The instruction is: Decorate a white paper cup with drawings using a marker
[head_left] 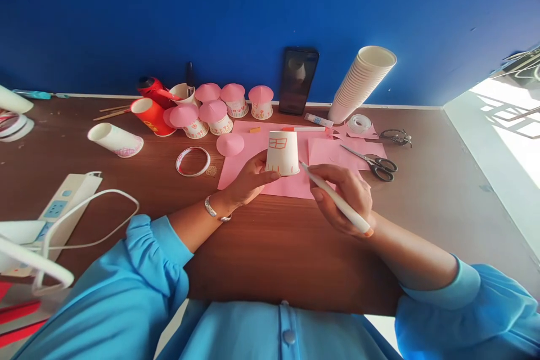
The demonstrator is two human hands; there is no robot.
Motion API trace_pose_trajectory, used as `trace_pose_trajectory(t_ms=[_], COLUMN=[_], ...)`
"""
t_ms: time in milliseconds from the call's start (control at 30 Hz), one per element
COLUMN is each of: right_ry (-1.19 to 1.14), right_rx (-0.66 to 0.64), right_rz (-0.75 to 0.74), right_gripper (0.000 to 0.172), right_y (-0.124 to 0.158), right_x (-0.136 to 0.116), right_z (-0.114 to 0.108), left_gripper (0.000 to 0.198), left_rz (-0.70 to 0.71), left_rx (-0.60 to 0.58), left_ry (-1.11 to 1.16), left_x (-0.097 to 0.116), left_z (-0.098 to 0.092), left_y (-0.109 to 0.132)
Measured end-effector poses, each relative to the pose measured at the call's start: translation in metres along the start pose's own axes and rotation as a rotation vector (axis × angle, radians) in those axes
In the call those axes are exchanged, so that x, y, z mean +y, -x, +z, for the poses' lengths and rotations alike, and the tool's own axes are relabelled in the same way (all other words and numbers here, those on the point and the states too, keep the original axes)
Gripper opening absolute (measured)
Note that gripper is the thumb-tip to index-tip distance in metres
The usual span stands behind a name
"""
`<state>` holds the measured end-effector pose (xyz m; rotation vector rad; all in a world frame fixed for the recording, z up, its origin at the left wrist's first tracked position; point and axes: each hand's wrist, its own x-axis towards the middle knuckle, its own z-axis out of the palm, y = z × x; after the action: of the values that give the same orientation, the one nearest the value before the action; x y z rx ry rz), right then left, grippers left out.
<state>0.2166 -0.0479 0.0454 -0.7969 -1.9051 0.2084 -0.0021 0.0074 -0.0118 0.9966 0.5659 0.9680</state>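
Note:
My left hand (252, 176) grips a white paper cup (283, 153), held upside down above the pink paper (240, 183). A window outline in orange-red is drawn on the cup's side, with short upright strokes along its rim. In my right hand (343, 197) is a white marker (341, 202), its tip close to the cup's lower right edge; whether they touch I cannot tell. Behind the cup lies a marker with an orange-red end (304, 129). A loose pink paper cone (230, 144) rests left of the cup. Several decorated cups with pink cone roofs (261, 102) stand farther back.
At the back right lean stacked paper cups (363, 81), beside a dark phone (299, 81). Scissors (375, 164), white tape (359, 123) and a glue tube (319, 120) lie right. Leftward are a tape roll (193, 162), a red cup (152, 116), a tipped cup (115, 139) and a power strip (63, 202).

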Motion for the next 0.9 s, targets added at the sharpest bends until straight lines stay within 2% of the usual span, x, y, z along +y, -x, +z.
trace_pose_trajectory(t_ms=[100,333,467,900], right_ry=[-0.029,0.004,0.020,0.035], right_rx=[-0.036,-0.047,-0.028,-0.059], right_rz=[0.050,-0.126,-0.076,-0.079], right_gripper=[0.018,0.011,0.010,0.012], right_y=[0.0014,-0.0018,-0.0013,-0.0006], right_x=[-0.0010,0.0033,0.0044,0.0019], right_z=[0.0028,0.0060,0.0098,0.0063], left_gripper=[0.049,0.048,0.048,0.046], left_rz=[0.012,0.007,0.013,-0.001], left_rx=[0.017,0.020,0.017,0.001], left_ry=[-0.030,-0.026,-0.055,-0.069], left_x=[-0.0002,0.0031,0.0029,0.0019], left_z=[-0.0006,0.0005,-0.0023,0.0006], left_y=[-0.0003,0.0020,0.0016,0.0020])
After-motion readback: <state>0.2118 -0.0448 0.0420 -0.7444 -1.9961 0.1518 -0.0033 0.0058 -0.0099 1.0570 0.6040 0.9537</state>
